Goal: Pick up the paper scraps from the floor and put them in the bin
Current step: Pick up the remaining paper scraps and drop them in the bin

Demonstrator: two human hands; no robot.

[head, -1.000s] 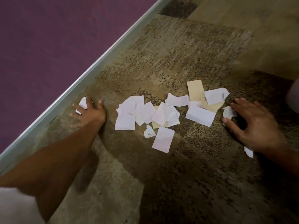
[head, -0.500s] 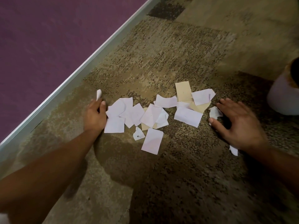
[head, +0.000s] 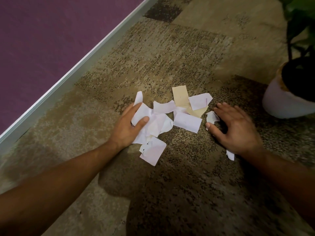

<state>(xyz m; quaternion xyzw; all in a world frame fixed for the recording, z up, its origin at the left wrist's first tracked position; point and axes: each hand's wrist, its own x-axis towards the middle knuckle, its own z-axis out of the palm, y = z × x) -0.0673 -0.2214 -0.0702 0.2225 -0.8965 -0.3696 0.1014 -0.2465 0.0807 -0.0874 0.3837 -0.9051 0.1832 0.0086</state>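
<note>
Head view: paper scraps [head: 186, 122] strewn left-right.

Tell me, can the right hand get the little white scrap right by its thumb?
Probably yes. The right hand rests spread on the carpet, and the little white scrap lies bare between thumb and forefinger, with nothing covering it.
</note>
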